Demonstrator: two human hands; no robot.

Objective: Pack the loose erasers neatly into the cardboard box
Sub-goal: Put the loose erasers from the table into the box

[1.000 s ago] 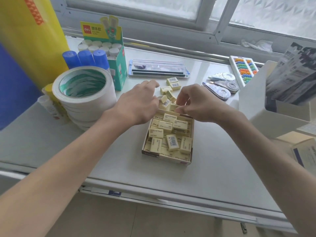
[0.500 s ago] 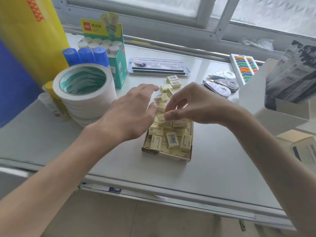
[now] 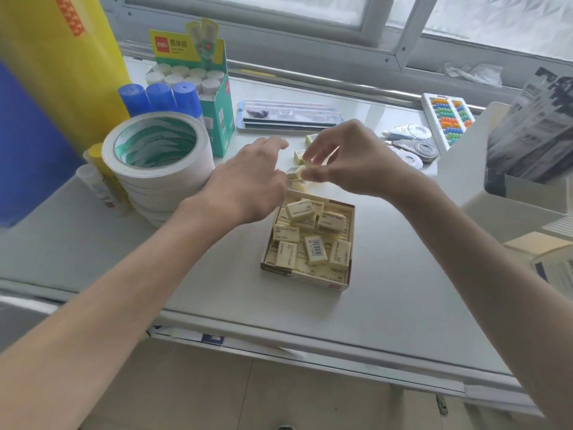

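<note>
Right hand [image 3: 356,169]: eraser [image 3: 308,163] is pinched between thumb and fingertips.
Left hand [image 3: 248,181]: held loosely open, nothing gripped.
Cardboard box [image 3: 305,277]: lies just below and nearer than the pinched eraser.

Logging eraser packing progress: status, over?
Status: right hand pinches an eraser behind the cardboard box; left hand open alongside. Box part-filled, top erasers jumbled. Loose erasers behind it. Nothing covers it.

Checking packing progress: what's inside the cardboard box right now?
The shallow cardboard box holds pale yellow rectangular erasers: a flat bottom layer, with several lying loose and askew on top. The left hand covers its far-left corner.
</note>
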